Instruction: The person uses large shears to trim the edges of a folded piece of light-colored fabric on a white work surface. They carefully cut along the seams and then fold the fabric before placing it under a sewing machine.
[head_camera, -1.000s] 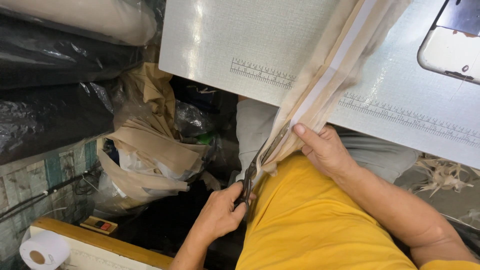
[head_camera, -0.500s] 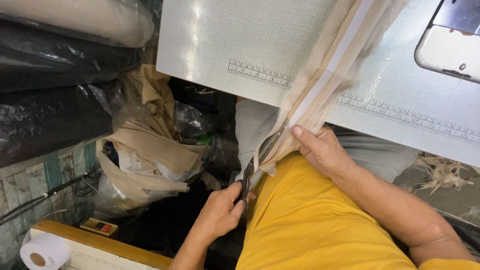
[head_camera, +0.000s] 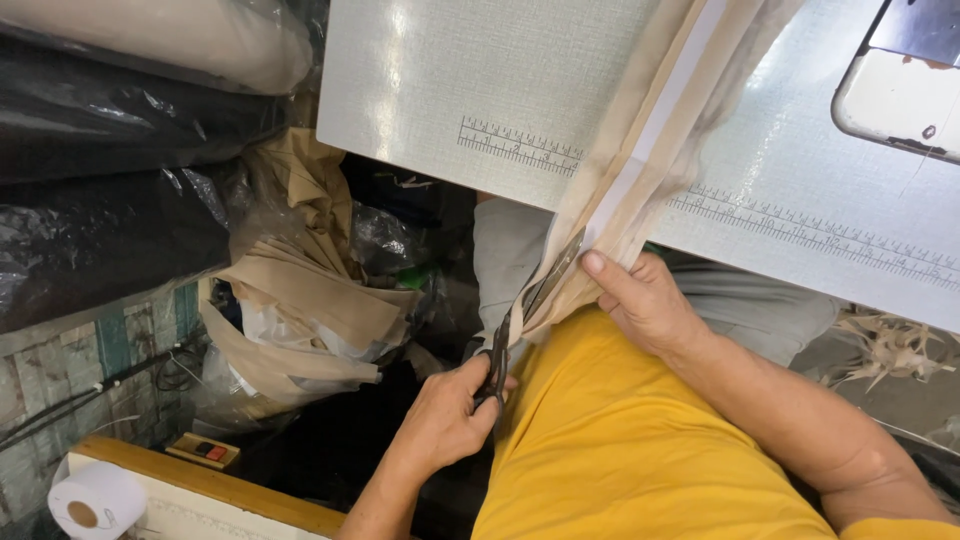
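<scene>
Left hand (head_camera: 440, 415) has a closed grip on the scissors (head_camera: 520, 315), fingers through the handles, blades opened along the fabric (head_camera: 640, 170). Right hand (head_camera: 645, 300) pinches the fabric just right of the blades, thumb on top, keeping it taut. Fabric: beige strip with a white band, hanging off the near edge of the worktop (head_camera: 470, 80) down toward the lap. Printed ruler (head_camera: 520, 148) runs along that edge. Sewing machine (head_camera: 900, 80) at far right. Scrap bag (head_camera: 300, 300) on the floor, left; paper roll (head_camera: 95, 500) near left.

Risk, as judged: blades sit close to the right thumb; slackened fabric could bunch, sending the cut off the band.
</scene>
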